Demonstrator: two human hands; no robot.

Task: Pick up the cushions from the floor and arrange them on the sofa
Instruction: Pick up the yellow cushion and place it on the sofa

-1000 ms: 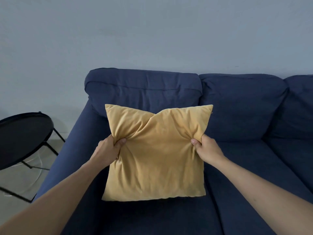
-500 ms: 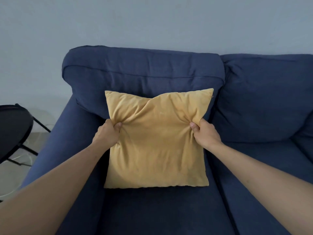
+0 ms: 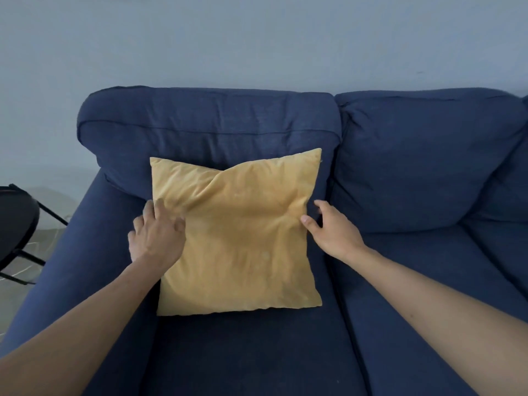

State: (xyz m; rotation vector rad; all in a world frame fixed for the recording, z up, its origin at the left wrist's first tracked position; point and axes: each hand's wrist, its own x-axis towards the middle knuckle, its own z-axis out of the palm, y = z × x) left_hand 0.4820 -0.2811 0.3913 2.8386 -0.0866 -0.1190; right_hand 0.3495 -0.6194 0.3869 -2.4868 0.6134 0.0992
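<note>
A yellow cushion (image 3: 243,241) leans against the left back cushion of the dark blue sofa (image 3: 414,172), with its lower edge on the seat. My left hand (image 3: 155,232) lies at the cushion's left edge, fingers spread and loose over the fabric. At the cushion's right edge my right hand (image 3: 331,230) is open, thumb just touching the side and fingers behind it. Neither hand pinches the fabric. No cushion on the floor is in view.
The sofa's left armrest (image 3: 71,270) runs along beside my left arm. A black round side table (image 3: 17,224) with thin legs stands on the floor at the far left. A pale wall (image 3: 257,38) rises behind the sofa.
Both hands gripped the cushion's sides and set it against the sofa back. Now the grips have been let go and the fingers are spread. The cushion rests on its own.
</note>
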